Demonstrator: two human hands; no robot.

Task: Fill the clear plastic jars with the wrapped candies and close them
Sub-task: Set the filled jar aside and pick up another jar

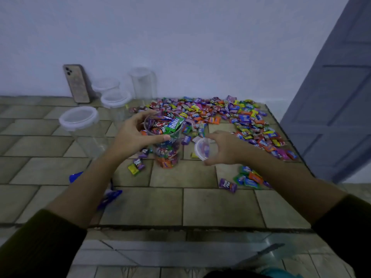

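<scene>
Steadying the brimful jar (166, 155), the left hand (134, 135) is curling round its rim while the right hand (224, 147) is gripping the lid (201, 147) just right of it. Closing step, I reckon: the lid is wanting levelling over the heaped candies (160, 127).

Left hand (136, 134) grips the rim of the candy-filled open jar (166, 149) on the tiled desk (200, 207), right hand (225, 147) just beside it holds a clear lid (202, 148), candy pile (220, 115) behind, lidded empty jar (79, 120) at left, phone (76, 83) leaning on the wall (180, 37).
</scene>
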